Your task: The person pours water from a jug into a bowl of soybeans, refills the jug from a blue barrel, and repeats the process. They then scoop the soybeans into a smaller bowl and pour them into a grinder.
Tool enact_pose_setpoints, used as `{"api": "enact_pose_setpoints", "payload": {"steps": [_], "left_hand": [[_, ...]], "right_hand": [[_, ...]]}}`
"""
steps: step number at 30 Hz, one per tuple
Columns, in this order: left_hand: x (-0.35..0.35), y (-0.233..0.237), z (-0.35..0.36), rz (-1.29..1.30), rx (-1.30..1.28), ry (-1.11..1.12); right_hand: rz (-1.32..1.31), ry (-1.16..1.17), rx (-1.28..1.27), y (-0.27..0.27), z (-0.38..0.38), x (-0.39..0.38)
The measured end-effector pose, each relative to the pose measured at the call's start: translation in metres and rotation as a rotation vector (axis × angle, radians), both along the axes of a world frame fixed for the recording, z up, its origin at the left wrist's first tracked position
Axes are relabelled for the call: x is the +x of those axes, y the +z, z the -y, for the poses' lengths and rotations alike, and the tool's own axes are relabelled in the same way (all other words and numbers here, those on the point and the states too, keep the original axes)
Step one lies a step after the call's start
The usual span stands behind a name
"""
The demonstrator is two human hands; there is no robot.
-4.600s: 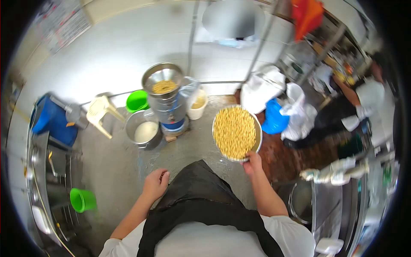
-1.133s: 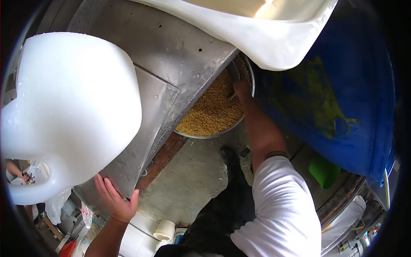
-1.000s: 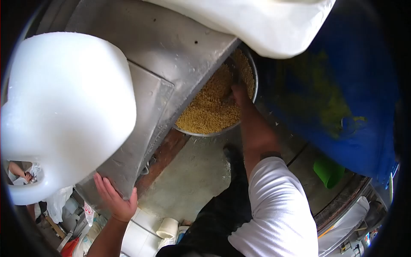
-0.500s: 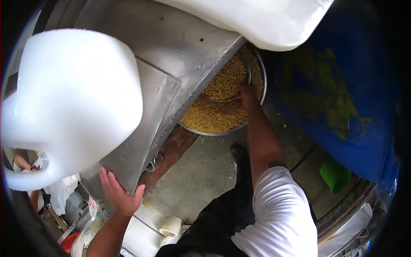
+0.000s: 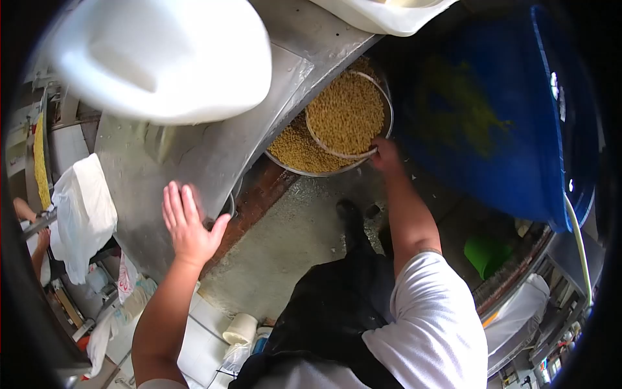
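Observation:
My right hand (image 5: 387, 155) grips the rim of a round bowl (image 5: 338, 155) heaped with yellow, soybean-like grains (image 5: 346, 113). The bowl is over a large metal basin (image 5: 304, 172) that holds more of the same grains, partly under the steel table. My left hand (image 5: 188, 223) is open, fingers spread, at the slanting edge of the steel table (image 5: 146, 194), and holds nothing. Above it, a big white plastic jug (image 5: 214, 71) stands on the table.
A white tub (image 5: 395, 23) sits at the table's far end. To the right is a large blue barrel (image 5: 479, 123), with a green container (image 5: 486, 256) on the floor. A white bucket (image 5: 241, 329) stands near my legs. Another person's arm (image 5: 40, 249) shows at far left beside plastic bags (image 5: 81, 214).
My right hand has lifted the grain-filled bowl, which now shows more of its round rim above the basin. My left hand has shifted up and slightly right. The camera view has shifted.

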State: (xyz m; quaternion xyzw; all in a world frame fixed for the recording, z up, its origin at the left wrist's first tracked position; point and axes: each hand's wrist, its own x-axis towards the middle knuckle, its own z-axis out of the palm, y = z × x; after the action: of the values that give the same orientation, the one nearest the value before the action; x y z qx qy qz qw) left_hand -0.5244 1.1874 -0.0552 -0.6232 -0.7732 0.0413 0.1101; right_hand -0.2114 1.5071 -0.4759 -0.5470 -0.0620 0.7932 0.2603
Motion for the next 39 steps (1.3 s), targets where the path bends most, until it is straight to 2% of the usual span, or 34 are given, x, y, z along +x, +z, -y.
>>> {"api": "enact_pose_setpoints", "payload": {"steps": [2,4,7,10,11,13,15,16,17,18,20,22,23,25,26,28,29,30,32,35,37,38,39], "left_hand": [[0.004,0.001,0.001,-0.011,0.007,0.054],[0.01,0.004,-0.002,-0.016,0.012,0.111],[0.023,0.008,0.009,0.049,0.056,0.174],[0.1,0.008,0.077,0.119,0.291,0.156],[0.131,0.014,0.112,0.194,0.339,0.164],[0.194,0.01,0.207,0.338,0.394,0.246],[0.264,0.003,0.325,0.372,0.468,0.407],[0.299,-0.014,0.377,0.57,0.581,0.587],[0.337,-0.015,0.442,0.643,0.495,0.874],[0.371,-0.046,0.516,0.314,0.656,0.857],[0.45,-0.035,0.643,0.428,0.502,1.311],[0.53,-0.033,0.755,0.396,0.64,1.569],[0.564,-0.012,0.791,0.259,0.728,1.593],[0.647,0.019,0.826,0.182,0.857,1.896],[0.678,0.022,0.838,0.173,0.93,2.07],[0.731,0.021,0.826,-0.04,1.208,2.146],[0.754,0.015,0.818,-0.027,1.255,2.219],[0.677,0.084,0.895,0.15,1.14,2.319],[0.685,0.064,0.891,0.278,1.285,2.373],[0.652,0.101,0.913,0.236,1.316,2.363],[0.645,0.105,0.943,0.475,1.579,2.281],[0.624,0.119,0.967,0.473,1.588,2.317],[0.611,0.14,0.984,0.552,1.726,2.226]], "right_hand": [[0.058,0.115,0.119,0.056,0.018,0.032],[0.027,0.06,0.161,0.107,0.042,0.049],[-0.034,0.174,0.254,0.135,0.086,0.09],[-0.116,0.33,0.289,0.19,0.141,0.124],[-0.153,0.357,0.282,0.191,0.162,0.13],[-0.212,0.477,0.293,0.234,0.209,0.144],[-0.236,0.532,0.27,0.253,0.257,0.153],[-0.17,0.568,0.291,0.248,0.27,0.151],[-0.222,0.636,0.271,0.255,0.296,0.153],[-0.254,0.677,0.276,0.268,0.33,0.153],[-0.336,0.802,0.228,0.266,0.389,0.15],[-0.347,0.969,0.181,0.286,0.456,0.141],[-0.396,1.043,0.116,0.311,0.482,0.126],[-0.437,1.217,0.058,0.338,0.533,0.114],[-0.402,1.262,0.113,0.341,0.558,0.104],[-0.424,1.403,0.192,0.346,0.6,0.09],[-0.372,1.509,0.182,0.357,0.623,0.084],[-0.236,1.519,0.122,0.413,0.697,0.032],[-0.267,1.651,0.059,0.432,0.746,0.002],[-0.36,1.769,0.005,0.465,0.874,-0.035],[-0.313,1.819,-0.013,0.495,0.943,-0.036],[-0.327,1.861,-0.034,0.496,0.982,-0.051],[-0.355,1.907,-0.056,0.494,1.016,-0.061]]}}
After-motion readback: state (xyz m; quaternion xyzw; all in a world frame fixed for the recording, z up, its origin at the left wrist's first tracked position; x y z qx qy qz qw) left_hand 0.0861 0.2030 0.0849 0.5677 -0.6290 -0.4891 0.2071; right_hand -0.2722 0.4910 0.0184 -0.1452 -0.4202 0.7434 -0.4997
